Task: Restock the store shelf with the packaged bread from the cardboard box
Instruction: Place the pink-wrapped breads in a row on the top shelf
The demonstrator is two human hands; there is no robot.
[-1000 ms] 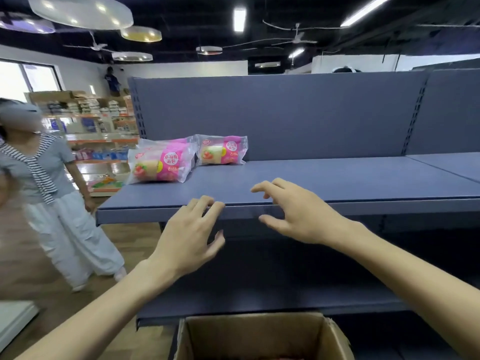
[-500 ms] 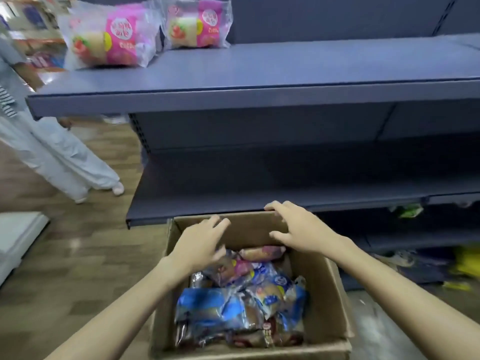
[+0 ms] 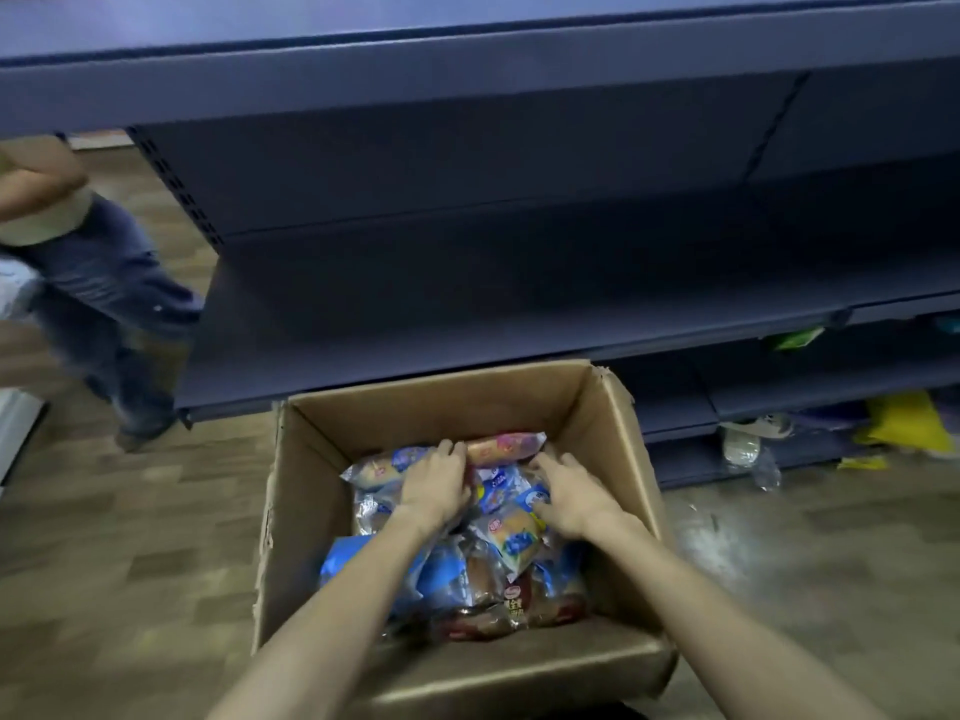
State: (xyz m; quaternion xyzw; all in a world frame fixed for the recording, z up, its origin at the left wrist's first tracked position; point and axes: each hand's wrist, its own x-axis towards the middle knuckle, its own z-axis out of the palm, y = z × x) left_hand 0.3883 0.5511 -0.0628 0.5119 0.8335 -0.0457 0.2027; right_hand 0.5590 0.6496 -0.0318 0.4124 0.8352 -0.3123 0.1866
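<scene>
Hands first: we have both inside the cardboard box [image 3: 613,423], which stands open on the wooden floor [image 3: 130,553] directly in front of the store shelf [image 3: 467,314]. Our left hand [image 3: 434,483] lies palm down on the pile of packaged bread [image 3: 511,532], its fingertips curling over the near edge of a pink-wrapped bread pack [image 3: 506,445] that lies along the far wall of the box; we cannot tell whether the fingers actually pinch that pack or only rest against it. Our right hand [image 3: 569,493] lies just beside the left, fingers spread and fairly straight, pressing on the blue-and-white wrappers near the right wall of the box, with nothing gripped. The remaining packs fill the box floor from its far wall to its near wall: blue wrappers [image 3: 343,563] towards the left wall, dark red ones [image 3: 519,600] towards the near wall. The lower shelf board runs just beyond the far rim of the box, and an upper board crosses the top of the view. At the left edge, another person [image 3: 104,283] stands on the floor, blurred. Loose items [image 3: 904,423] lie low down at the right end of the shelving, too blurred to identify.
</scene>
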